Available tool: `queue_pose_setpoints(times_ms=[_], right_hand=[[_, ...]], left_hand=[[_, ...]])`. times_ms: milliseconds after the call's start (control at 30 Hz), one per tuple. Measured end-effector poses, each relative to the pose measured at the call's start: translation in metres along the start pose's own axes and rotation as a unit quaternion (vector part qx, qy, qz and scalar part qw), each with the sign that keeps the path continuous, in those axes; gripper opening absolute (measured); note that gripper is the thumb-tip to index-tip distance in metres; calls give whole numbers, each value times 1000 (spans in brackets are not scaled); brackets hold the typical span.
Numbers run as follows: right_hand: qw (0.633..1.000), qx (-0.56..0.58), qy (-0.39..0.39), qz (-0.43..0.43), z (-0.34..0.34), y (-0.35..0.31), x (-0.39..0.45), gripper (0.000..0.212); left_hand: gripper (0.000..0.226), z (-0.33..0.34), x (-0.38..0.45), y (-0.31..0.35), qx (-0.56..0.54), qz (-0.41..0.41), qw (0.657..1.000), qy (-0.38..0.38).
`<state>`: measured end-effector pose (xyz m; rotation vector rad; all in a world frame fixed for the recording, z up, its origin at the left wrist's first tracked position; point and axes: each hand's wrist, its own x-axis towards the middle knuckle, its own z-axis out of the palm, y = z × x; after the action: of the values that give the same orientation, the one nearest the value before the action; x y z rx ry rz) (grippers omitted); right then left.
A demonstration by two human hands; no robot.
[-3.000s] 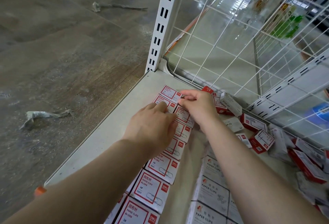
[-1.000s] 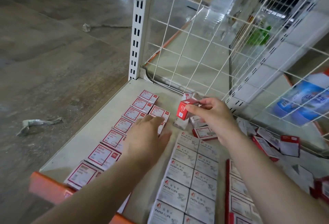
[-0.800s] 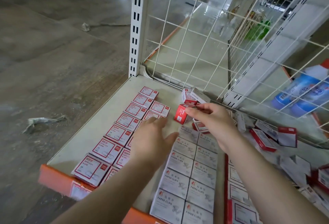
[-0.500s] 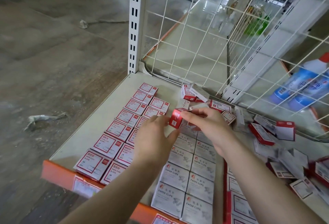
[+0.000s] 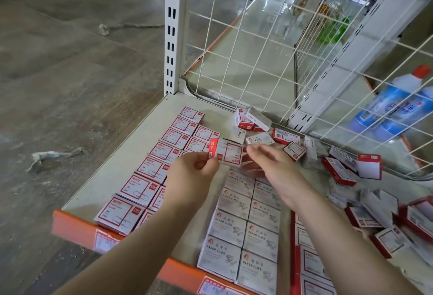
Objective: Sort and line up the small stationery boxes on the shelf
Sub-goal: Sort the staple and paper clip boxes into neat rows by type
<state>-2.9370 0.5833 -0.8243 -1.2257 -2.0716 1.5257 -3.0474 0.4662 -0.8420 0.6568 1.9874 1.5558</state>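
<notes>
— Hands first: what are they doing at the centre of the frame?
— Left hand pinches a red-and-white box by its left end, thumb on top, lifted above the shelf. Right hand sits just right of that box, fingers loosely extended; whether they touch it I cannot tell.
— And the rest of the boxes?
— Red-framed boxes run in two lines from lower left toward the upper centre. White paper-clip boxes form two columns at lower centre. A loose jumble of boxes lies at right, with staples boxes near the wire grid.
</notes>
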Motion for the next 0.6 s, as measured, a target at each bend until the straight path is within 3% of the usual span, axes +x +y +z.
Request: queue_pose_setpoints(times_ms=[233, 333, 600], right_hand=[[996, 67, -21, -51, 3, -4, -7, 23], [996, 74, -20, -54, 1, -5, -9, 13], [996, -40, -49, -67, -11, -17, -5, 13]], left_hand=[[23, -5, -5, 9, -67, -37, 997, -8], [24, -7, -5, 9, -91, -42, 995, -10], [15, -12, -6, 7, -9, 19, 994, -112]])
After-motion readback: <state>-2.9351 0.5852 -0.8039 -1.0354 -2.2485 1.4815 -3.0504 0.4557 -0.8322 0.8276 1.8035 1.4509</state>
